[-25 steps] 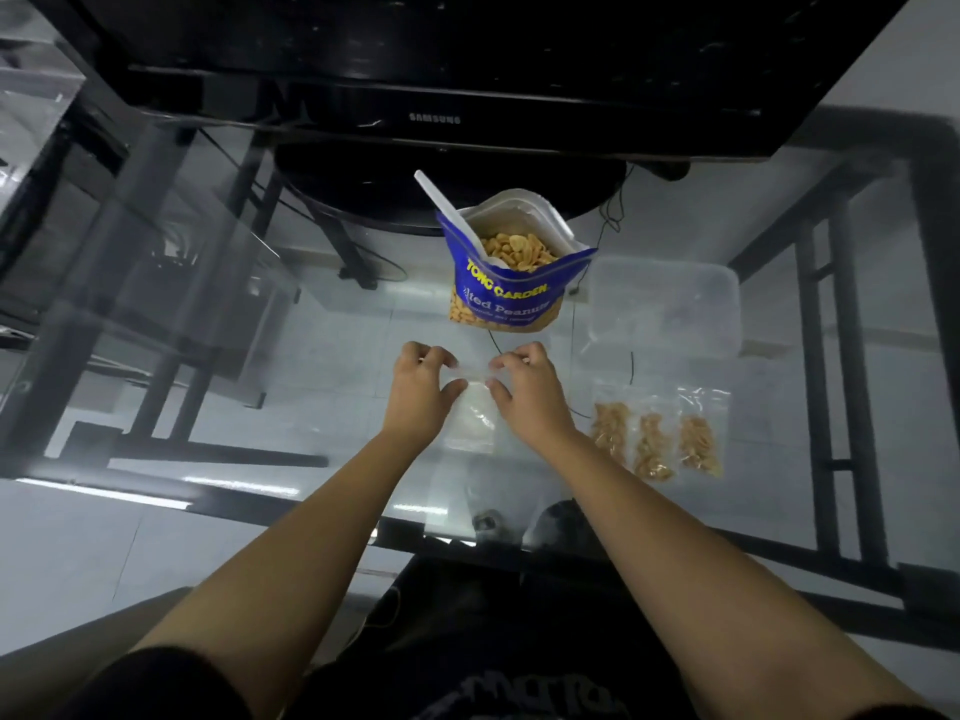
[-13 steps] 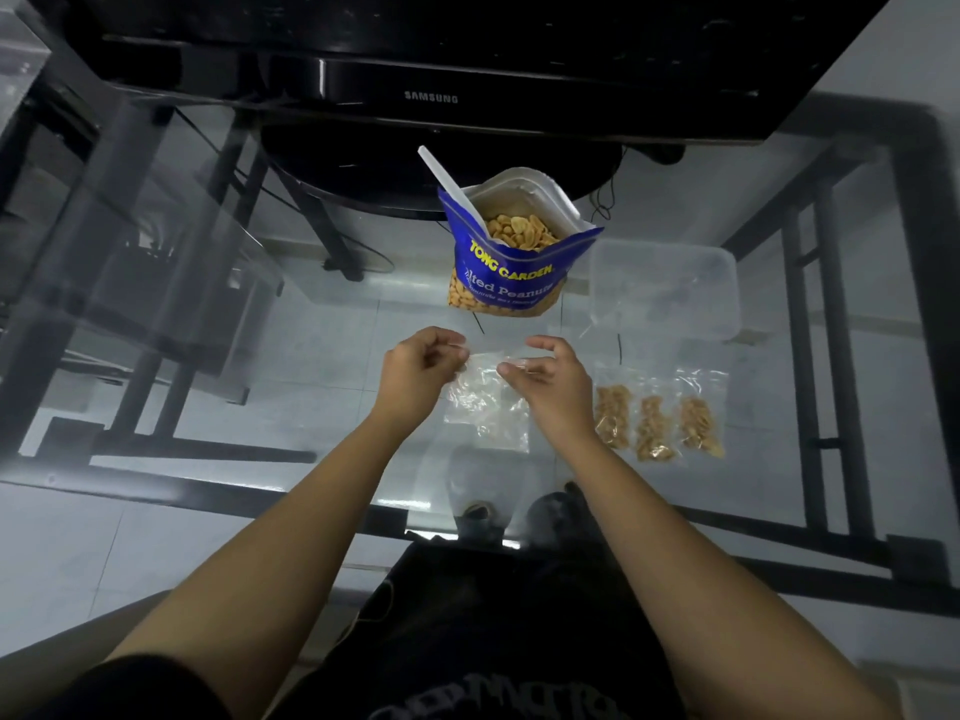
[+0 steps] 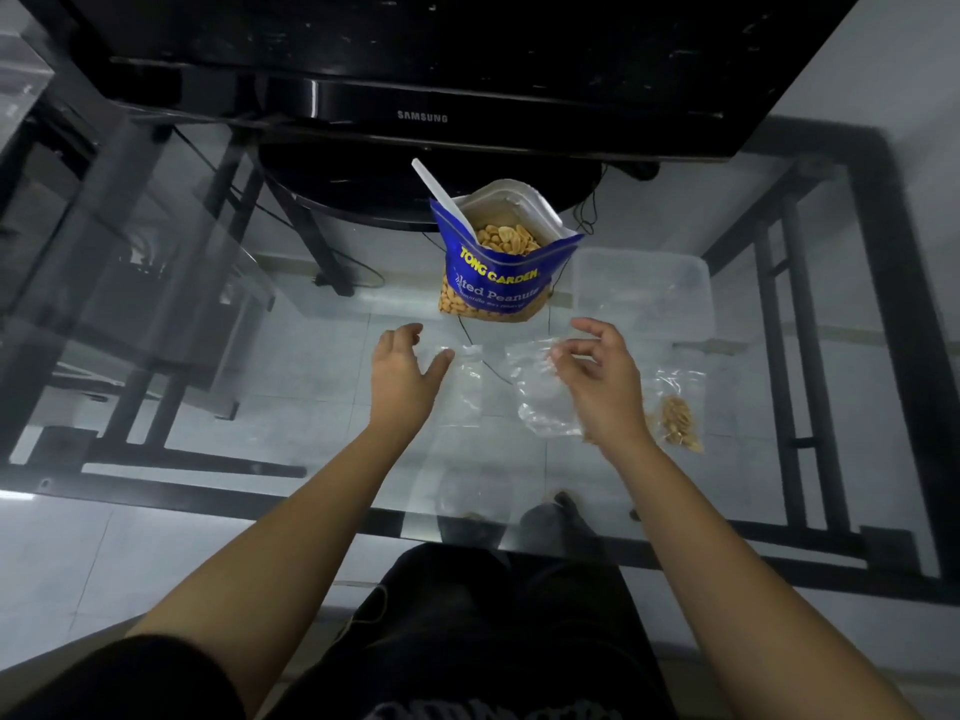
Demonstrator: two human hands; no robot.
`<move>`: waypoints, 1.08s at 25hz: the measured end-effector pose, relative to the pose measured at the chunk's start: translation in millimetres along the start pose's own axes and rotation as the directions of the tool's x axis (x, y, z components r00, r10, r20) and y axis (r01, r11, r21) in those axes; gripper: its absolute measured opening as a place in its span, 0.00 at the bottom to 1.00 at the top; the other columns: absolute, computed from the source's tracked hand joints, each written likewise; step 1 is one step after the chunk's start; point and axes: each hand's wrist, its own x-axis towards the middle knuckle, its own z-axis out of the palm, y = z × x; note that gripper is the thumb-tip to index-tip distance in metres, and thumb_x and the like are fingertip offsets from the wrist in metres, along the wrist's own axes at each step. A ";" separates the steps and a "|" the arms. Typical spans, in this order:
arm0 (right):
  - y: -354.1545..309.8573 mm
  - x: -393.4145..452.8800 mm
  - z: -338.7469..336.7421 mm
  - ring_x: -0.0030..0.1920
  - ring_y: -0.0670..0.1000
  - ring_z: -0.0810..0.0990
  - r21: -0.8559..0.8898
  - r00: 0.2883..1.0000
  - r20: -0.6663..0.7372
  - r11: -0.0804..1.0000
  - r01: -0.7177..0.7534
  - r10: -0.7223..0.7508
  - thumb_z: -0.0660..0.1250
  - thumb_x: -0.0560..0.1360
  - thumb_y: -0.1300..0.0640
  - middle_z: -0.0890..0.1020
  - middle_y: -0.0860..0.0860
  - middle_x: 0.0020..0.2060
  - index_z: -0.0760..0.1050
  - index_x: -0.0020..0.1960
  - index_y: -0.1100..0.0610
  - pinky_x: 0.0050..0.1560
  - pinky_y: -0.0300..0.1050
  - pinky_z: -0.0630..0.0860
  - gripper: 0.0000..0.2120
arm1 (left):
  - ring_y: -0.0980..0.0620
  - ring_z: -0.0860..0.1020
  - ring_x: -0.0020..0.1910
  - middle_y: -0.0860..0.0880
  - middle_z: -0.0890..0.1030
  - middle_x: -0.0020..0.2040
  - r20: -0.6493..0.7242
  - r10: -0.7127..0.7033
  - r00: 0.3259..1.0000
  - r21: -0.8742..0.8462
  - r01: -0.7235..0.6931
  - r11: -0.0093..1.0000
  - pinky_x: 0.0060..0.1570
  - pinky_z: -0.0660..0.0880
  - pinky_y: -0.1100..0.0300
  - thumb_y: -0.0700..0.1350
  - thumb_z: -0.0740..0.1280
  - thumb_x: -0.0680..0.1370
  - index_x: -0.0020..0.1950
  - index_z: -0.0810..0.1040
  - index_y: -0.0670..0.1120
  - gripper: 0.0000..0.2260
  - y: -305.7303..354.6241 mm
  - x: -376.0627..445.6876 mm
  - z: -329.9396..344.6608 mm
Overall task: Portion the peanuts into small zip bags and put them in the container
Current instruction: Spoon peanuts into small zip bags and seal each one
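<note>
Head view: the task looks partly done. At least one filled zip bag (image 3: 678, 420) lies on the glass desk (image 3: 218, 397), not yet in the clear container (image 3: 641, 296), which seems empty. The peanut pouch (image 3: 501, 262) stands open, spoon (image 3: 441, 197) inside. The right hand (image 3: 602, 387) has its grip pinched on an empty zip bag (image 3: 540, 392); the left hand (image 3: 402, 376) has its grip apart beside spare bags (image 3: 465, 392).

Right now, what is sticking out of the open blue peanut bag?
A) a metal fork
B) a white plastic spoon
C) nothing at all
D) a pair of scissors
B: a white plastic spoon leans out of the top left of the blue peanut bag, its handle pointing up and away from the peanuts inside.
</note>
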 end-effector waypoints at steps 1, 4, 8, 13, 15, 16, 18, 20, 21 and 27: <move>-6.9 -1.5 -1.9 0.44 0.43 0.81 0.020 1.000 0.018 1.000 0.017 -0.018 0.68 0.74 0.57 0.81 0.47 0.45 0.69 0.59 0.48 0.46 0.33 0.77 0.15 | 0.53 0.75 0.47 0.49 0.76 0.52 -0.002 0.009 1.000 -0.050 -0.009 0.999 0.45 0.73 0.62 0.50 0.67 0.76 0.61 0.73 0.44 0.17 9.3 -1.0 -6.3; -33.7 -4.9 -4.8 0.43 0.45 0.83 0.021 0.991 0.066 0.994 0.111 -0.113 0.70 0.73 0.56 0.83 0.48 0.44 0.68 0.59 0.48 0.47 0.40 0.79 0.17 | 0.55 0.78 0.41 0.49 0.81 0.44 0.242 0.100 0.965 -0.432 0.015 0.902 0.42 0.74 0.63 0.47 0.64 0.78 0.51 0.79 0.46 0.07 47.3 -2.4 -34.9; -71.2 -7.5 -8.0 0.38 0.44 0.82 0.031 0.961 0.102 0.967 0.254 -0.256 0.72 0.71 0.58 0.83 0.45 0.39 0.69 0.59 0.49 0.44 0.36 0.78 0.19 | 0.56 0.79 0.41 0.49 0.82 0.41 0.492 0.291 0.820 -0.576 0.056 0.815 0.44 0.76 0.65 0.44 0.66 0.76 0.46 0.81 0.45 0.05 91.1 -0.2 -68.6; -106.2 -4.2 -15.7 0.39 0.43 0.82 0.039 0.931 0.127 0.940 0.340 -0.342 0.72 0.71 0.58 0.83 0.44 0.37 0.69 0.56 0.46 0.47 0.38 0.77 0.19 | 0.56 0.81 0.38 0.49 0.84 0.38 0.574 0.317 0.755 -0.658 0.195 0.728 0.41 0.78 0.64 0.39 0.63 0.77 0.46 0.80 0.41 0.06 124.0 4.3 -98.9; -119.3 -2.9 -19.8 0.41 0.44 0.82 0.058 0.915 0.135 0.924 0.377 -0.381 0.72 0.71 0.57 0.84 0.44 0.39 0.68 0.55 0.42 0.49 0.38 0.77 0.19 | 0.56 0.81 0.38 0.49 0.83 0.37 0.587 0.340 0.734 -0.678 0.216 0.703 0.41 0.79 0.64 0.39 0.64 0.77 0.45 0.80 0.40 0.06 132.5 6.6 -110.0; -125.4 -2.6 -21.3 0.41 0.45 0.82 0.064 0.905 0.138 0.916 0.396 -0.402 0.72 0.71 0.57 0.84 0.45 0.40 0.68 0.55 0.41 0.49 0.39 0.77 0.20 | 0.57 0.81 0.38 0.49 0.83 0.38 0.589 0.354 0.726 -0.683 0.214 0.698 0.42 0.79 0.65 0.40 0.64 0.76 0.44 0.81 0.41 0.06 136.3 8.1 -114.7; -134.2 -1.0 -22.7 0.42 0.47 0.82 0.070 0.888 0.142 0.899 0.431 -0.437 0.72 0.71 0.57 0.83 0.46 0.40 0.68 0.54 0.40 0.49 0.39 0.78 0.20 | 0.56 0.81 0.40 0.49 0.84 0.39 0.595 0.375 0.711 -0.687 0.208 0.696 0.45 0.79 0.64 0.42 0.66 0.73 0.42 0.83 0.44 0.07 142.1 12.0 -121.4; -139.8 1.7 -23.9 0.41 0.48 0.82 0.068 0.875 0.140 0.886 0.458 -0.463 0.72 0.71 0.58 0.83 0.46 0.39 0.68 0.54 0.41 0.48 0.39 0.78 0.20 | 0.55 0.82 0.40 0.48 0.84 0.40 0.601 0.383 0.702 -0.681 0.199 0.704 0.44 0.80 0.63 0.40 0.66 0.73 0.42 0.84 0.44 0.06 148.6 14.2 -126.8; -141.9 3.7 -24.5 0.40 0.48 0.82 0.064 0.873 0.142 0.885 0.462 -0.466 0.72 0.70 0.59 0.83 0.46 0.39 0.68 0.55 0.41 0.47 0.39 0.78 0.20 | 0.54 0.82 0.40 0.47 0.84 0.40 0.598 0.386 0.702 -0.674 0.181 0.716 0.43 0.80 0.63 0.38 0.66 0.74 0.44 0.83 0.42 0.06 151.1 15.7 -128.6; -148.5 15.4 -26.4 0.37 0.42 0.80 0.021 0.862 0.164 0.875 0.484 -0.480 0.73 0.70 0.58 0.83 0.46 0.39 0.70 0.58 0.46 0.45 0.35 0.76 0.21 | 0.54 0.80 0.37 0.47 0.83 0.37 0.519 0.448 0.728 -0.532 -0.135 0.836 0.38 0.78 0.65 0.40 0.69 0.73 0.48 0.81 0.42 0.05 163.2 22.4 -138.4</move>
